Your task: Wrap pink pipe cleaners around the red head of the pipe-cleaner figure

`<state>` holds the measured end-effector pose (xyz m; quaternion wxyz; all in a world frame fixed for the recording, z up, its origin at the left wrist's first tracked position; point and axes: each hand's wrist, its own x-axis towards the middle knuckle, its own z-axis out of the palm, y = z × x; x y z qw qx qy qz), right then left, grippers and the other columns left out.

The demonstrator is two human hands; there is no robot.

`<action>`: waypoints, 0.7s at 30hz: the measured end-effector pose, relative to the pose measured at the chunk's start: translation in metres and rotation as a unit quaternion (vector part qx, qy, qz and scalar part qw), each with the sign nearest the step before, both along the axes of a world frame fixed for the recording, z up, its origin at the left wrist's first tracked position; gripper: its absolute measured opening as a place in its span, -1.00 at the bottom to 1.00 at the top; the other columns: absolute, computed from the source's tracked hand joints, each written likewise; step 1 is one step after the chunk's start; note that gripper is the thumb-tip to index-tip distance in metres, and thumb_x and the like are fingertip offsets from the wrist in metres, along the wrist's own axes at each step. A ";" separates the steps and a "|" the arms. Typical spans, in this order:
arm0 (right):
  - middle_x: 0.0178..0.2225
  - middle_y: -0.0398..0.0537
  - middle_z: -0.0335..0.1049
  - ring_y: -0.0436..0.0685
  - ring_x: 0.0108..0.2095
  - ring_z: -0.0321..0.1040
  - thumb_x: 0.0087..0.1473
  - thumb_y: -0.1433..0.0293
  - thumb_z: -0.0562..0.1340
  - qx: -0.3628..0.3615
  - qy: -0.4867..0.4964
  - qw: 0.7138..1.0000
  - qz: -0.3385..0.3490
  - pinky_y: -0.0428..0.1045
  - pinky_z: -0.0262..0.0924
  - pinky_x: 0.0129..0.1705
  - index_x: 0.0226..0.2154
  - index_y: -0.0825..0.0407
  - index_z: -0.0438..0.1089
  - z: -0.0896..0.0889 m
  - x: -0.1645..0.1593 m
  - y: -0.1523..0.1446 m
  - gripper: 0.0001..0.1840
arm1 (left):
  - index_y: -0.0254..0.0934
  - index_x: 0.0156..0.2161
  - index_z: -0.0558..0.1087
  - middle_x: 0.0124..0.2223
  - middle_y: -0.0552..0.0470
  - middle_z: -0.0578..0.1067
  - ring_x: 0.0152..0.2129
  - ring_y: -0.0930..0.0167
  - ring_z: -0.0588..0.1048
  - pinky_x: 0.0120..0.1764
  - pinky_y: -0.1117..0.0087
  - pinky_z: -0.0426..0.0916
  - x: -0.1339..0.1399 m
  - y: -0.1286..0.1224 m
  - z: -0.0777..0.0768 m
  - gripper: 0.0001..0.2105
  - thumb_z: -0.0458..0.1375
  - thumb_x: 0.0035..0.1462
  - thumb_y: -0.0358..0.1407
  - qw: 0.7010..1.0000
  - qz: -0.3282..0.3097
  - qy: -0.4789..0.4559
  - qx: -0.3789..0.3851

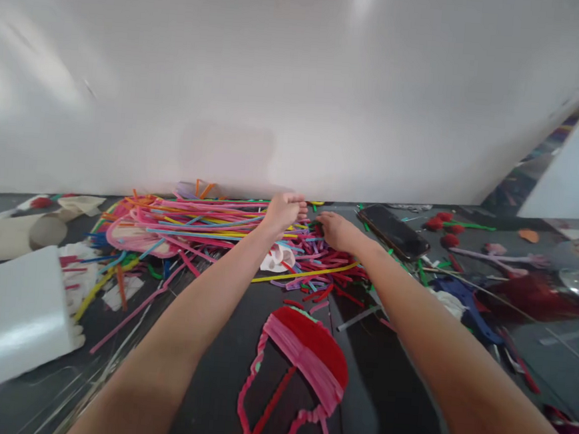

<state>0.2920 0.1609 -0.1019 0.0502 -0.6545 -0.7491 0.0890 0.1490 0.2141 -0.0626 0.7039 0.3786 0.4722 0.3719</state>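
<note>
My left hand (286, 211) is over a heap of long pipe cleaners (209, 219), mostly pink, with yellow, blue and orange ones among them. Its fingers are apart, loosely bent toward the right, and nothing shows in them. My right hand (337, 231) reaches down at the right end of the heap, among short purple, red and green pipe cleaner pieces (316, 254). Its fingers are curled in, and whatever they may hold is hidden. Between my forearms lies a red and pink pipe cleaner piece (308, 355) with a twisted pink loop.
Behind the heap rises a white board (299, 97). A black phone (393, 230) lies right of my right hand. Farther right are red pompoms (435, 222), blue-handled scissors (470, 305) and a red can (528, 296). On the left are a white box (26, 313) and a cardboard tube (12, 235).
</note>
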 end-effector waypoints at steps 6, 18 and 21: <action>0.02 0.20 0.32 0.17 0.08 0.21 0.20 0.42 -0.02 0.008 -0.022 0.998 0.064 0.06 -0.08 0.18 -0.04 0.19 0.34 0.004 -0.011 -0.031 -0.64 | -0.26 -0.14 0.46 0.12 -0.10 0.35 0.15 0.14 0.15 0.18 0.02 -0.10 -0.027 0.022 0.001 -0.74 0.10 0.03 -0.34 0.868 -0.141 0.411 0.238; -0.05 0.02 0.41 0.11 -0.03 0.31 0.18 0.44 -0.01 0.016 0.003 1.000 0.019 -0.03 0.10 0.05 -0.05 0.07 0.36 0.013 -0.007 -0.034 -0.65 | -0.02 -0.06 0.43 0.01 0.02 0.44 -0.03 0.20 0.33 0.01 0.07 0.15 -0.057 0.023 -0.002 -0.60 -0.09 0.12 0.03 0.601 -0.377 0.594 0.379; -0.03 0.09 0.37 0.16 0.02 0.23 0.15 0.50 -0.03 0.038 0.002 0.999 -0.037 0.02 0.04 0.08 -0.05 0.11 0.35 0.016 -0.007 -0.015 -0.63 | -0.05 -0.09 0.45 -0.02 0.06 0.48 -0.07 0.26 0.37 -0.01 0.23 0.19 -0.065 0.015 0.001 -0.62 -0.08 0.13 -0.01 0.581 -0.419 0.573 0.398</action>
